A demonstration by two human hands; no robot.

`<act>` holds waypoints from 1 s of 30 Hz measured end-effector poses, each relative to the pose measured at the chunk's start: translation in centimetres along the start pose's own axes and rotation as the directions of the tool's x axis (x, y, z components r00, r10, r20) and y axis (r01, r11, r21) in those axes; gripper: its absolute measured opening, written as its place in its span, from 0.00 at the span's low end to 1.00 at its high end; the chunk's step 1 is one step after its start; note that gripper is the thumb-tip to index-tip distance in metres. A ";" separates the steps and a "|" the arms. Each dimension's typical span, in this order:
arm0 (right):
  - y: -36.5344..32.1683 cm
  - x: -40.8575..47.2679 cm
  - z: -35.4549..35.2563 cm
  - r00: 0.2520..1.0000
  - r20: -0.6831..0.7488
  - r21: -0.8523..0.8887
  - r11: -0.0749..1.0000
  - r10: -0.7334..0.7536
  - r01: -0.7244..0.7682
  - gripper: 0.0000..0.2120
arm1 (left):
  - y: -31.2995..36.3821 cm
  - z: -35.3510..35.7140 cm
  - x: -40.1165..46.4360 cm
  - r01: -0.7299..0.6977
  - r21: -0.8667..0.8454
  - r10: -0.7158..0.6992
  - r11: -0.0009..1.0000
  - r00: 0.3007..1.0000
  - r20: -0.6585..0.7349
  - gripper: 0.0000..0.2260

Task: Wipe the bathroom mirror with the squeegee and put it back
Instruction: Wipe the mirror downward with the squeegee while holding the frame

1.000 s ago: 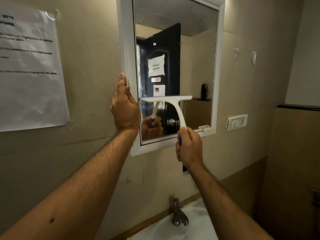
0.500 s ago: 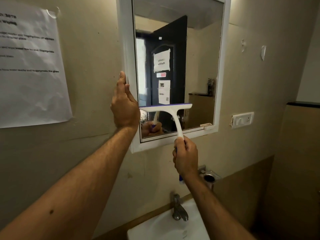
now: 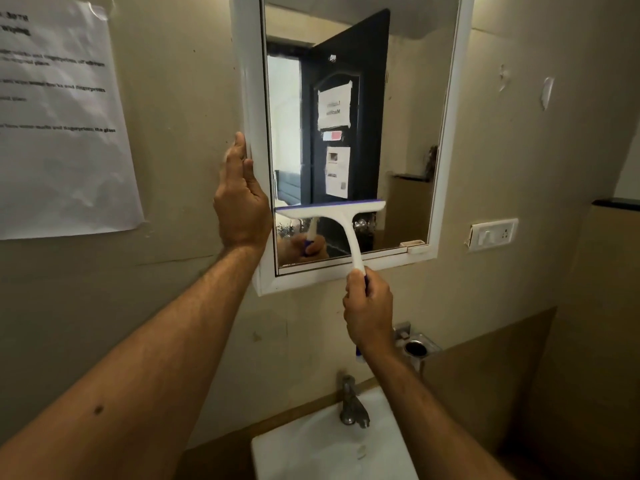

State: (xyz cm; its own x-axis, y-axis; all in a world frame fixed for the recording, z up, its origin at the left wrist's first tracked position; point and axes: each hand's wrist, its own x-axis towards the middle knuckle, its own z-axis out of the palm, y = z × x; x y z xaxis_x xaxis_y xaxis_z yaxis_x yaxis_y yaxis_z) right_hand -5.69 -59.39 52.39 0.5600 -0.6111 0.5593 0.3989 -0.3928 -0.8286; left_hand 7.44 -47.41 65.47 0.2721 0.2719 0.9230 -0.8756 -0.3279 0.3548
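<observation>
A white-framed mirror (image 3: 446, 140) hangs on the beige wall. The white squeegee (image 3: 337, 216) with a blue blade edge lies flat against the lower part of the glass, blade level, near the mirror's left side. My right hand (image 3: 369, 311) grips its blue-and-white handle just below the mirror's bottom frame. My left hand (image 3: 240, 202) rests on the outer left edge of the frame, fingers pointing up along its side and thumb on its front. The glass under the blade looks spotted; above it the reflection of a dark door is sharp.
A white sink (image 3: 332, 445) with a metal tap (image 3: 351, 403) sits below. A metal cup holder (image 3: 417, 346) is fixed to the wall at the right of my right wrist. A switch plate (image 3: 493, 233) is right of the mirror; a paper notice (image 3: 59, 123) hangs left.
The squeegee and my right hand have slid down the glass toward the bottom frame. My left hand has stayed on the frame's edge. The camera has tilted down a little.
</observation>
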 end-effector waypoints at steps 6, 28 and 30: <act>-1.4 0.9 0.0 1.000 -0.017 0.033 0.999 0.002 -0.002 0.16 | 0.2 -0.2 -0.2 0.000 0.005 0.000 1.000 1.000 0.012 0.18; 0.2 -0.8 0.6 0.999 -0.025 0.006 0.999 -0.036 0.037 0.12 | 0.2 -0.3 -0.2 -0.022 0.003 0.022 1.000 1.000 -0.007 0.17; 1.4 -1.7 0.3 1.000 -0.018 0.001 1.000 -0.025 0.025 0.12 | 0.3 -0.3 -0.1 -0.022 0.000 0.022 1.000 1.000 -0.013 0.17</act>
State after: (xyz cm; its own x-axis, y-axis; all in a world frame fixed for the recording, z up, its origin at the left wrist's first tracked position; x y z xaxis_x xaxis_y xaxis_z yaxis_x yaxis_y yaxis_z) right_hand -5.86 -58.64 50.28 0.5367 -0.6132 0.5797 0.4134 -0.4079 -0.8141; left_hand 7.05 -47.26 65.46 0.2475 0.2763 0.9286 -0.8815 -0.3336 0.3342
